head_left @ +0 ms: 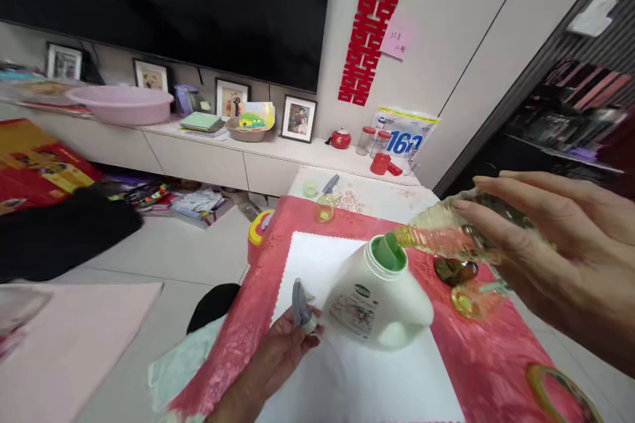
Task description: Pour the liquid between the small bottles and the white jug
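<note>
- Right hand, big at the right, its wrist cut off, grasps a clear, ribbed bottle, yellowish at the neck.
- Held nearly level above the red cloth, the bottle points its neck leftward, right at the jug; I can't tell whether they touch.
- That jug is pale, with a printed label and a green spout in its mouth; it stands upright on the white sheet, mouth up, long axis vertical.
- Fingers hide the bottle's base; the label's print is hard to read, and I can't make out any flow.
- Left hand, beside the jug, pinches a grey sprayer, its long part pointing away from the wrist.
</note>
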The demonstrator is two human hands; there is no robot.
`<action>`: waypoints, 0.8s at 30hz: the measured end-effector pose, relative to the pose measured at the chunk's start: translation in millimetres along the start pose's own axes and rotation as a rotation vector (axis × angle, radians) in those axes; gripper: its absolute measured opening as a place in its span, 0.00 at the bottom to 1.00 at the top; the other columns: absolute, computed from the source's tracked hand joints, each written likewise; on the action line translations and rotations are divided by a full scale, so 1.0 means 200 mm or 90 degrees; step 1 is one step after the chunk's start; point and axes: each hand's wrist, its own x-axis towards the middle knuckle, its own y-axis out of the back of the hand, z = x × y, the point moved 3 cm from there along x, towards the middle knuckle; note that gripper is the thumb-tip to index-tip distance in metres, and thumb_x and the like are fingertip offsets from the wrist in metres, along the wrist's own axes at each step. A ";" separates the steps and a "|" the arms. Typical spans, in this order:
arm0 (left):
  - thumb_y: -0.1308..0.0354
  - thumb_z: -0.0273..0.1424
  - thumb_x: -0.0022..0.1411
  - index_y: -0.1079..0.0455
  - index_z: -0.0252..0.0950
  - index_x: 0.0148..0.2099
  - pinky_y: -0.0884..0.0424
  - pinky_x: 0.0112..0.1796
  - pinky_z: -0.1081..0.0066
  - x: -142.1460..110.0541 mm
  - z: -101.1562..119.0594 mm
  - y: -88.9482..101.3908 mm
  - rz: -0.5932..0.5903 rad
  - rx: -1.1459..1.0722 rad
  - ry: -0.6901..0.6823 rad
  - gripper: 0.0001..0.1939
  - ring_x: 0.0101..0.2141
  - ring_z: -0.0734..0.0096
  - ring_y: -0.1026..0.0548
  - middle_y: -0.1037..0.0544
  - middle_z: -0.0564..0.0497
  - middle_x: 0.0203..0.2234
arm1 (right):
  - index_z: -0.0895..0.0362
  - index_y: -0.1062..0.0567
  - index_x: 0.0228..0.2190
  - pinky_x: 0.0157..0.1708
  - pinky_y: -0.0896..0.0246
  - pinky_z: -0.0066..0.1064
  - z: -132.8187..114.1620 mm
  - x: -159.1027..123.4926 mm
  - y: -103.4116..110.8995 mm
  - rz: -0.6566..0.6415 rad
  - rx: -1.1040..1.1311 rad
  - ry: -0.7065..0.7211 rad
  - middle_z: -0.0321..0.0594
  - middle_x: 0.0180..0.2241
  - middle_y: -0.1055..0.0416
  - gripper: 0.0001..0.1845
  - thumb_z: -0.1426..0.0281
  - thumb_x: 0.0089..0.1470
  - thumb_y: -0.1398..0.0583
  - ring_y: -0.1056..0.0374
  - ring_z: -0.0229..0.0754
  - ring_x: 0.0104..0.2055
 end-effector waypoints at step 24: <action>0.20 0.34 0.44 0.19 0.39 0.43 0.26 0.39 0.69 -0.02 0.03 -0.03 0.026 0.021 0.010 0.22 0.37 0.68 0.20 0.18 0.51 0.40 | 0.59 0.44 0.68 0.64 0.53 0.56 -0.09 0.09 0.05 0.023 -0.044 0.120 0.56 0.67 0.49 0.26 0.74 0.74 0.63 0.61 0.55 0.72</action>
